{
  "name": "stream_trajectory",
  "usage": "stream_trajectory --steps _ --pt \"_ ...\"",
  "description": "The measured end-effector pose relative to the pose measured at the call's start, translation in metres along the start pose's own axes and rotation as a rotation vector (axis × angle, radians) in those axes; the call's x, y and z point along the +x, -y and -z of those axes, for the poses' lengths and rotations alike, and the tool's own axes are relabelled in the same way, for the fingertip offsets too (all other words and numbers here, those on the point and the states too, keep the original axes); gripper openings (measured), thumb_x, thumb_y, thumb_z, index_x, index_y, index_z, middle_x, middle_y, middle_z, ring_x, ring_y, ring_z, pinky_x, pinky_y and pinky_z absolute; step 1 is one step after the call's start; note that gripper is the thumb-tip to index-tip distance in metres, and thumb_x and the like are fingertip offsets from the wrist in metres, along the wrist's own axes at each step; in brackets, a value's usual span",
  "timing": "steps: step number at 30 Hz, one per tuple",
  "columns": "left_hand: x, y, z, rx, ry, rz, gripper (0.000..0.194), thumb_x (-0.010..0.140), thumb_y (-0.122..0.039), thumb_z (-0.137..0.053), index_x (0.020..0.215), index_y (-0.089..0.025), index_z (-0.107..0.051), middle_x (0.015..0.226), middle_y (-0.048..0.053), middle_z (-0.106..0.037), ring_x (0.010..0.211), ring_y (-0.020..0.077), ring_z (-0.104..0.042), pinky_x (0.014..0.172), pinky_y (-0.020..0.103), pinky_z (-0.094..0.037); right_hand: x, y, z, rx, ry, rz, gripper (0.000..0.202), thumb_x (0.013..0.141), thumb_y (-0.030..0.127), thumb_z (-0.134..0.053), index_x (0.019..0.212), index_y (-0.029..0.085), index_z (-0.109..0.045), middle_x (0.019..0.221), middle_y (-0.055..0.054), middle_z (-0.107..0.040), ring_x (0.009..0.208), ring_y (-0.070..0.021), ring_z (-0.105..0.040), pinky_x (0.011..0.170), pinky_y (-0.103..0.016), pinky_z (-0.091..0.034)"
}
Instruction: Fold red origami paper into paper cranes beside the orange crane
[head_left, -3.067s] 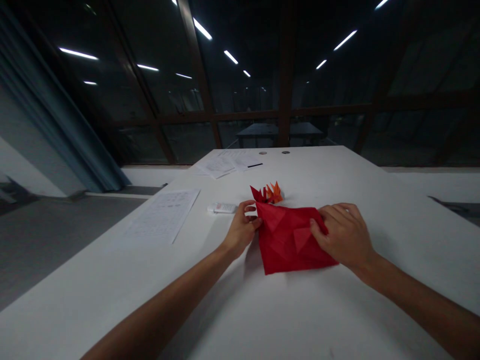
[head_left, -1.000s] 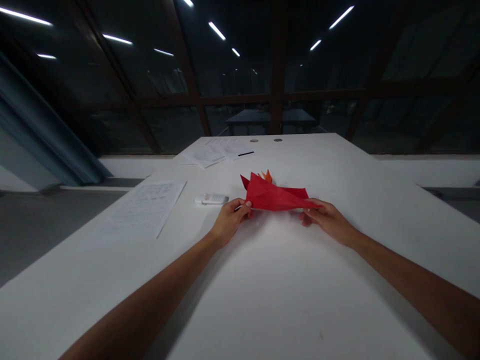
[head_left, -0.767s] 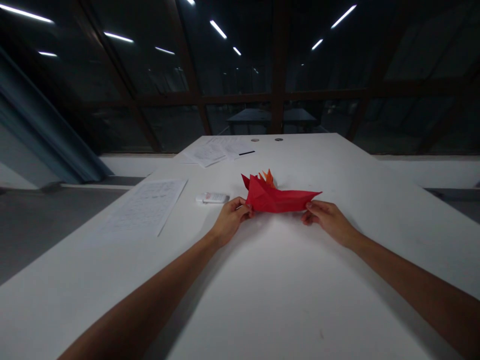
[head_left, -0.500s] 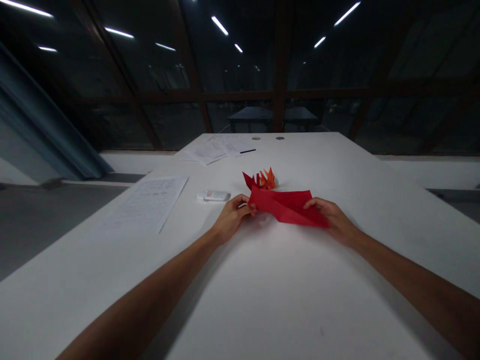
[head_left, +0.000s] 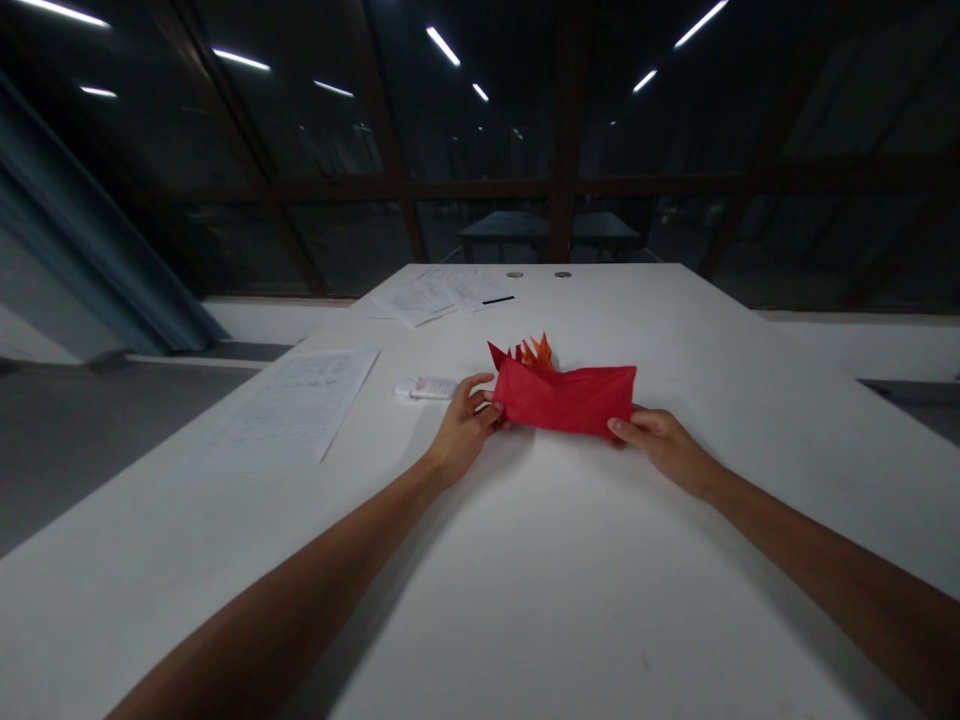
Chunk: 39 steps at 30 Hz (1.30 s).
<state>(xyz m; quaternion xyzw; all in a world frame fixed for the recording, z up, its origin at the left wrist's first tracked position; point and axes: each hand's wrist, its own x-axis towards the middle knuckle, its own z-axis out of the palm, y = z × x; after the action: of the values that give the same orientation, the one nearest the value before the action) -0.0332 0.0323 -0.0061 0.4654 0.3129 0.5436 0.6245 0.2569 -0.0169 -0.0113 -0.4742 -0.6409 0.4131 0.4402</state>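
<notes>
Red paper [head_left: 566, 398] is above the near part of the table [head_left: 570, 560], between your hands. Your left hand [head_left: 459, 432] pinches one end, and your right hand [head_left: 664, 440] grips the other. If you pull both ends too strongly, it may tear. If you push it forward, it may knock the orange origami [head_left: 541, 352] behind. White tube [head_left: 426, 388] seems a container; its content is hidden.

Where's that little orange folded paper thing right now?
In the head view, the orange folded paper stands on the table near the middle, just beyond the red sheet held in both hands, which partly hides it.
</notes>
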Motion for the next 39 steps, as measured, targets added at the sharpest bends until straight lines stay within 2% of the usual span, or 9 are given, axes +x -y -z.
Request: stream_trajectory --steps 3,5,8,12,16,21,28,31,39 --pt "-0.001 -0.001 0.0 -0.018 -0.016 0.035 0.064 0.067 -0.01 -0.075 0.124 -0.026 -0.053 0.086 -0.004 -0.06 0.074 0.0131 -0.061 0.07 0.029 -0.05 0.002 -0.003 0.0 0.019 -0.049 -0.044 0.042 0.085 0.057 -0.067 0.074 0.016 -0.07 0.071 -0.005 -0.065 0.069 -0.0183 -0.056 0.068 -0.033 -0.045" --pt "-0.001 -0.002 0.001 -0.013 0.0 0.057 0.061 0.068 -0.011 -0.074 0.124 -0.026 -0.055 0.086 -0.003 -0.061 0.075 0.0132 -0.061 0.07 0.028 -0.05 0.003 -0.004 -0.001 0.026 -0.071 -0.055 0.041 0.084 0.056 -0.068 0.075 0.016 -0.069 0.071 -0.005 -0.066 0.068 -0.0179 -0.056 0.067 -0.032 -0.045" --pt "-0.001 -0.004 -0.001 0.016 0.023 0.075 0.053 0.076 -0.022 -0.077 0.125 -0.026 -0.056 0.092 -0.001 -0.063 0.083 0.015 -0.062 0.071 0.028 -0.05 0.002 -0.003 -0.002 0.03 -0.067 -0.072 0.039 0.08 0.054 -0.073 0.073 0.016 -0.069 0.07 -0.004 -0.066 0.066 -0.0174 -0.056 0.064 -0.031 -0.044" --pt "-0.003 -0.006 -0.006 0.071 -0.001 0.125 0.06 0.076 -0.037 -0.082 0.128 -0.025 -0.055 0.101 0.003 -0.067 0.088 0.0176 -0.066 0.079 0.032 -0.053 -0.003 0.002 -0.004 0.104 0.057 -0.092 0.036 0.076 0.051 -0.077 0.084 0.015 -0.076 0.078 -0.005 -0.071 0.072 -0.02 -0.062 0.07 -0.033 -0.049" --pt "-0.004 -0.005 -0.006 0.185 0.035 0.134 0.061 0.073 -0.036 -0.085 0.126 -0.022 -0.057 0.09 0.002 -0.069 0.078 0.0148 -0.065 0.073 0.027 -0.052 -0.007 0.006 -0.006 0.154 0.149 -0.091 0.038 0.077 0.051 -0.077 0.094 0.016 -0.079 0.087 -0.006 -0.075 0.084 -0.0246 -0.067 0.08 -0.038 -0.052" --pt "-0.002 -0.002 -0.001 0.152 0.073 0.096 0.054 0.072 -0.033 -0.086 0.119 -0.021 -0.061 0.083 -0.002 -0.068 0.072 0.0105 -0.063 0.069 0.022 -0.051 -0.007 0.006 -0.005 0.12 0.085 -0.088 0.043 0.082 0.059 -0.069 0.085 0.016 -0.077 0.08 -0.005 -0.072 0.078 -0.0233 -0.063 0.074 -0.035 -0.049" --pt "-0.004 -0.004 -0.007 0.003 -0.02 0.128 0.066 0.064 -0.03 -0.091 0.12 -0.022 -0.056 0.091 0.001 -0.074 0.075 0.015 -0.069 0.074 0.03 -0.057 -0.001 0.003 -0.005 0.047 -0.054 -0.044 0.047 0.084 0.061 -0.065 0.067 0.017 -0.066 0.067 -0.004 -0.065 0.067 -0.019 -0.055 0.067 -0.032 -0.042" --pt "-0.004 -0.004 -0.007 -0.013 -0.041 0.11 0.066 0.063 -0.028 -0.092 0.119 -0.022 -0.057 0.09 0.001 -0.075 0.074 0.0153 -0.07 0.074 0.03 -0.058 0.001 0.003 -0.006 0.041 -0.075 -0.048 0.048 0.084 0.063 -0.062 0.067 0.018 -0.066 0.067 -0.005 -0.066 0.067 -0.02 -0.056 0.068 -0.034 -0.043" --pt "-0.001 -0.001 -0.001 0.02 0.036 0.139 0.058 0.064 -0.027 -0.091 0.114 -0.022 -0.062 0.09 0.0 -0.074 0.075 0.0154 -0.069 0.071 0.028 -0.055 0.001 0.001 -0.008 0.044 -0.054 -0.027 0.039 0.084 0.057 -0.067 0.078 0.018 -0.066 0.069 -0.002 -0.063 0.065 -0.0181 -0.057 0.062 -0.031 -0.043"
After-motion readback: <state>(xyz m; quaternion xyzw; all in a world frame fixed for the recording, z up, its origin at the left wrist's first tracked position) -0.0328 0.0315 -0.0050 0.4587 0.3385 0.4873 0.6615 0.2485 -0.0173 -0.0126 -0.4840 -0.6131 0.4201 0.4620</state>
